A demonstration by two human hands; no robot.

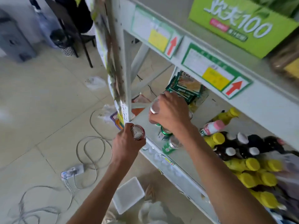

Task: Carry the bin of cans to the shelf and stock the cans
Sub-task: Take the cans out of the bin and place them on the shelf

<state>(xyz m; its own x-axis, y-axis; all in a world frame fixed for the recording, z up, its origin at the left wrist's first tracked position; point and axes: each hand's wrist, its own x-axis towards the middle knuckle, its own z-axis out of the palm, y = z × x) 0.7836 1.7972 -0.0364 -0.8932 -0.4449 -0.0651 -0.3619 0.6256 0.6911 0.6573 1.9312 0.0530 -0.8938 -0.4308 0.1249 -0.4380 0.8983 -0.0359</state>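
My left hand [127, 143] grips a red can [137, 132] by its side, held just off the front left corner of the white shelf [161, 160]. My right hand [171, 113] reaches over the shelf board and holds a silver-topped can [155, 107] at its fingertips. Under that hand stands a green can [165, 131] on the shelf, and another green can [171, 145] stands nearer the front edge. The empty white bin [128, 194] sits on the floor below the shelf.
Yellow-capped and dark bottles [252, 165] crowd the shelf to the right. Green packets [186, 88] lean at the back. A green carton [242, 25] sits on the upper shelf. Cables and a power strip [72, 171] lie on the tiled floor at left.
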